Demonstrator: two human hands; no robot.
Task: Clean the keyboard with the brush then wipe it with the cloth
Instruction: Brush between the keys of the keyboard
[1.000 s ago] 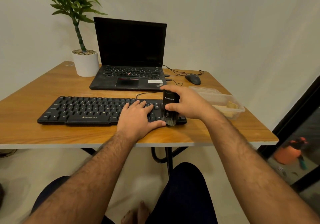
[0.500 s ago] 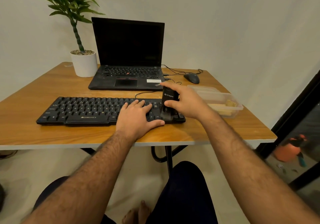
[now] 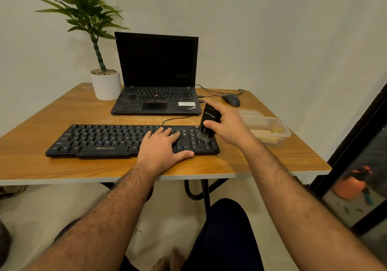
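Note:
A black keyboard (image 3: 100, 140) lies across the wooden table (image 3: 41, 166), near its front edge. My left hand (image 3: 162, 149) rests flat on the keyboard's right half, fingers spread over the keys and thumb along the front edge. My right hand (image 3: 227, 124) grips a black brush (image 3: 209, 122) upright, thumb on its front face. The brush's bristles touch the number-pad keys at the keyboard's right end. A yellowish cloth (image 3: 270, 134) lies inside a clear plastic box (image 3: 280, 131) to the right of my right hand.
An open black laptop (image 3: 156, 76) stands behind the keyboard, with a white potted plant (image 3: 105, 84) to its left and a black mouse (image 3: 231, 99) with cables to its right. The table's right edge is near the plastic box.
The brush moved from the keyboard's front right corner back up onto the number-pad keys. My left hand stayed in place on the keyboard.

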